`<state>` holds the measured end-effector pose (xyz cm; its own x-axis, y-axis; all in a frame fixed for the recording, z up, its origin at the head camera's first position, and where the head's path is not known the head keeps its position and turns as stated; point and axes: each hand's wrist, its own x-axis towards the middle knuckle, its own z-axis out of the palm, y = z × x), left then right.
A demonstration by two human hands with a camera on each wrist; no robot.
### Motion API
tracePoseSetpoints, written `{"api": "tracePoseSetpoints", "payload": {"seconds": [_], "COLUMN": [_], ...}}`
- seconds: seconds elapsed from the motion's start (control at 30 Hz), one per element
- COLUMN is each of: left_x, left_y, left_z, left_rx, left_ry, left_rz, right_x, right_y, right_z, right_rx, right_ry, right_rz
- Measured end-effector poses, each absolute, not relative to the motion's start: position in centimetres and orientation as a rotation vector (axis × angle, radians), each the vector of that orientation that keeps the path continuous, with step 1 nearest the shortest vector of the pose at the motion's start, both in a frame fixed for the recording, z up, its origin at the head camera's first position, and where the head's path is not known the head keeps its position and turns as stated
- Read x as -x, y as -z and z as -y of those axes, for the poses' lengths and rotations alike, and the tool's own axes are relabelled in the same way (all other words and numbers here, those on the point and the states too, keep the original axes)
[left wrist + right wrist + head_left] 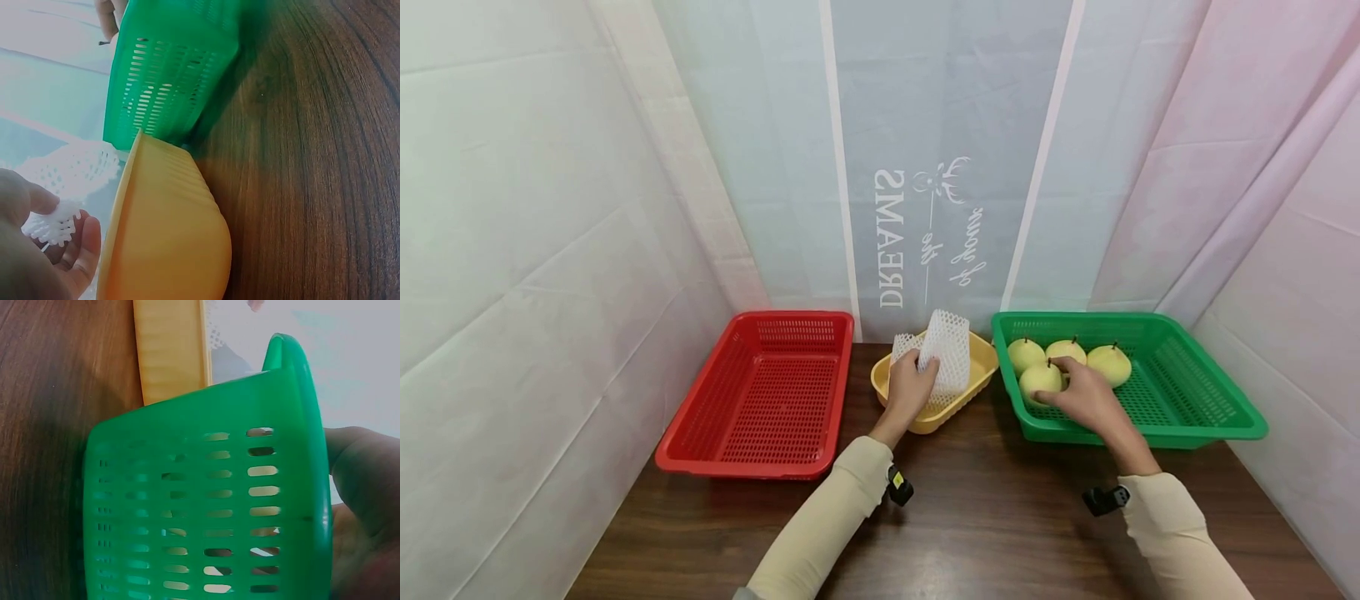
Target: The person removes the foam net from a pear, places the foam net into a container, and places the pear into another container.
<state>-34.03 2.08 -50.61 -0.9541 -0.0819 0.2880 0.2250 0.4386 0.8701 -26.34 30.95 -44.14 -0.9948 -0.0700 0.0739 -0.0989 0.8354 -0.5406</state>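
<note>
My left hand (912,387) pinches a white foam net sleeve (946,350) over the yellow basket (983,367), with more white netting beside and below it. In the left wrist view, thumb and fingers close on the bunched end of the netting (59,225). Over in the green basket (1213,437), my right hand (1086,400) holds a pale yellow-green pear (1040,382), thumb at one side and fingers at the top. Several more pears (1109,365) lie right around it, stems up. In the right wrist view the basket wall (187,487) hides the pears.
A red basket (831,417) with slotted walls stands at the left on the dark wooden table (970,517). The yellow basket sits between the red and green ones, close against the green rim. Printed curtains (925,83) hang behind and along both sides.
</note>
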Motion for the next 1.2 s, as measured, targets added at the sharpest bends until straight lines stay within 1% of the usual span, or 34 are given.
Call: {"api": "tracePoseSetpoints", "payload": {"seconds": [0.1, 0.33, 0.57, 1.2], "left_x": [34.0, 32.5, 32.4, 33.1], "left_y": [50.6, 48.6, 48.4, 48.4], "left_z": [-2.2, -2.1, -2.0, -2.1], "left_rx": [0.088, 0.013, -0.096, -0.105], "left_ry": [1.51, 1.511, 1.421, 1.236], "left_rz": [2.425, 2.503, 2.62, 2.878], "right_x": [26.3, 26.4, 26.4, 26.6], "right_y": [44.2, 44.3, 44.5, 45.0], "right_z": [-30.9, -30.8, -30.8, -31.0], "right_rx": [-0.14, -0.152, -0.147, -0.148], "right_ry": [-0.856, -0.797, -0.776, -0.751], "right_rz": [2.978, 3.011, 3.065, 3.137]}}
